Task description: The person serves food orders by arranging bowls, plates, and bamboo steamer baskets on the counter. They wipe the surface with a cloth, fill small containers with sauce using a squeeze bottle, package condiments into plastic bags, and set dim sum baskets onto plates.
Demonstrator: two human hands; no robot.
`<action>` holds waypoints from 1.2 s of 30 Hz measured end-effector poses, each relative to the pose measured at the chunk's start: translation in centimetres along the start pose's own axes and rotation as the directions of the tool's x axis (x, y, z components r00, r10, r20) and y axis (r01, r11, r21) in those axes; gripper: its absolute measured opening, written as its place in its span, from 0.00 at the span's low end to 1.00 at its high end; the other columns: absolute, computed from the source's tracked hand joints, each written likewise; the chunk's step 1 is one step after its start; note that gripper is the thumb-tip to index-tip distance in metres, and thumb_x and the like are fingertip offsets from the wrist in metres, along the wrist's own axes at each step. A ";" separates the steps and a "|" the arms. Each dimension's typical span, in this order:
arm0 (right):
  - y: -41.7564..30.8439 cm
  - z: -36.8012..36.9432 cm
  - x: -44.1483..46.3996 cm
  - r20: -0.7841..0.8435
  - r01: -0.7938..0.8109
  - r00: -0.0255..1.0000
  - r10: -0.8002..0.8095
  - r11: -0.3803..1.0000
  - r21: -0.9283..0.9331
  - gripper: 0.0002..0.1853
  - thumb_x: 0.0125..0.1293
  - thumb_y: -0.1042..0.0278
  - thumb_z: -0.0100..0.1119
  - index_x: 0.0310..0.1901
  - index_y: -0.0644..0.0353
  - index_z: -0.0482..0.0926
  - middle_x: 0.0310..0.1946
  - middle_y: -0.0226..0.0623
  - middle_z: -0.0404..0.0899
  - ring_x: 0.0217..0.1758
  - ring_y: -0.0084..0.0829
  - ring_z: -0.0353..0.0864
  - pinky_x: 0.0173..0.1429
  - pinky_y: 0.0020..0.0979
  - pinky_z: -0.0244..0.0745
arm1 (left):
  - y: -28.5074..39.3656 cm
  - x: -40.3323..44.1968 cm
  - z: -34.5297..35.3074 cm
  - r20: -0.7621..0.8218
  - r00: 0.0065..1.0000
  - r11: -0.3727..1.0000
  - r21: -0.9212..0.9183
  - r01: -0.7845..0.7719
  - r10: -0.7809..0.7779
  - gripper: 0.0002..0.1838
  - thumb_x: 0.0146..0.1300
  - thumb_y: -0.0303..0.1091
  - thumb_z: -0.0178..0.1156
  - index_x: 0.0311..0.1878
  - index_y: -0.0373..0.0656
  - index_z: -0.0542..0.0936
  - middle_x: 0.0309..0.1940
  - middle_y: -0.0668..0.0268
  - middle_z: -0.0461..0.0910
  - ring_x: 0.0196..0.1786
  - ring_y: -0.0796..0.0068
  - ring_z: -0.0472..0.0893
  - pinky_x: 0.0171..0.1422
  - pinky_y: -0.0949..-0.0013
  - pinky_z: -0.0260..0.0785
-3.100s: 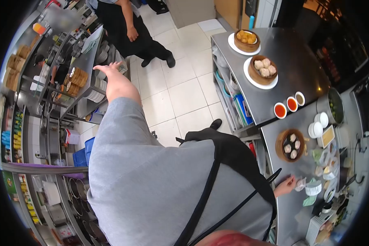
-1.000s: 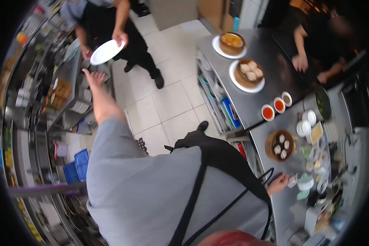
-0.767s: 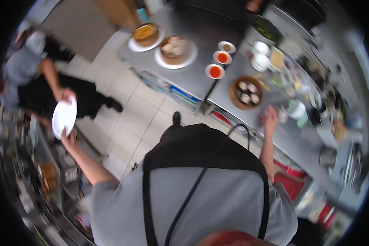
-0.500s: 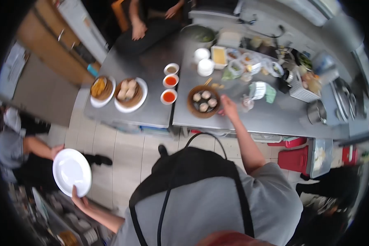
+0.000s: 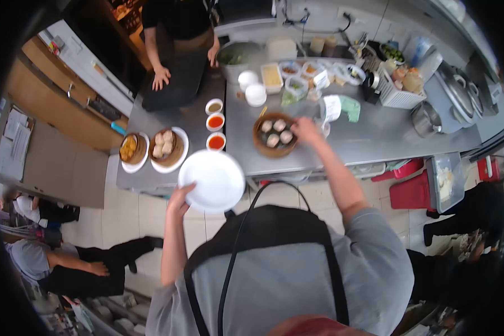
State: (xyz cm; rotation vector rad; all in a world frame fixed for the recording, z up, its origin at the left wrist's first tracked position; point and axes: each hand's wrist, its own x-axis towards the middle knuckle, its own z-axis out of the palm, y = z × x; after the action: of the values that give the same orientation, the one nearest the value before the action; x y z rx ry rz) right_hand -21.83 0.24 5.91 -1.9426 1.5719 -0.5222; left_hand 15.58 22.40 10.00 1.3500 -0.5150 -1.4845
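My left hand [image 5: 180, 200] grips the left rim of a white oval plate [image 5: 215, 176], held above the floor in front of the counter. With fingers closed at its right rim, my right hand [image 5: 307, 132] grips a round bamboo steamer [image 5: 258, 144]. Several pale dumplings [image 5: 273, 140] lie inside this steamer on a dark liner. Left of it are three small sauce cups [image 5: 215, 122], two with red sauce and one with brown. Further left, a steamer of dumplings [image 5: 163, 144] and a steamer of yellow pieces [image 5: 128, 148] each sit on a white plate.
A co-worker's hand [image 5: 161, 77] rests on a black item [image 5: 176, 84] on the counter. Tubs [image 5: 295, 87], white bowls [image 5: 256, 95], a white basket [image 5: 400, 95] and a metal pot [image 5: 427, 119] stand along the back and right. Another person [image 5: 89, 269] stands behind at left.
The white plate has moved right in my left hand, from beside the co-worker at left to in front of the counter. That co-worker's hand is off it. My right hand stays at the steamer.
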 end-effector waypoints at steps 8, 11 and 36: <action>0.4 -3.8 -4.1 -0.017 -0.072 0.997 0.076 0.980 0.187 0.12 0.51 0.68 0.50 0.33 0.69 0.75 0.19 0.47 0.76 0.15 0.35 0.77 0.25 0.31 0.73 | -5.7 10.8 11.6 0.324 0.933 0.979 -0.076 0.188 -0.154 0.26 0.62 0.35 0.50 0.58 0.32 0.56 0.54 0.51 0.64 0.55 0.59 0.68 0.59 0.59 0.63; 0.4 -1.3 -4.2 -0.021 -0.077 0.997 0.081 0.986 0.151 0.12 0.51 0.68 0.50 0.32 0.70 0.75 0.18 0.49 0.76 0.15 0.36 0.77 0.27 0.32 0.73 | -7.0 12.8 14.0 0.345 0.921 0.976 -0.055 0.212 -0.181 0.24 0.64 0.40 0.44 0.58 0.34 0.57 0.54 0.53 0.65 0.55 0.61 0.69 0.58 0.59 0.64; -2.4 2.9 11.9 0.280 0.243 0.944 -0.173 0.940 -0.239 0.12 0.38 0.72 0.61 0.30 0.59 0.79 0.26 0.41 0.78 0.30 0.34 0.77 0.36 0.31 0.71 | 5.7 3.2 -6.9 0.030 0.983 0.955 0.233 -0.183 0.181 0.19 0.63 0.40 0.47 0.50 0.35 0.70 0.48 0.60 0.72 0.50 0.70 0.72 0.54 0.69 0.64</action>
State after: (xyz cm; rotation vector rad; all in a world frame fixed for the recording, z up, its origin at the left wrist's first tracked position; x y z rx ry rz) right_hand -15.49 -10.43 4.57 -2.2960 1.3342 -0.1315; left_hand 24.50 19.54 11.34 1.4361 -0.8200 -1.3088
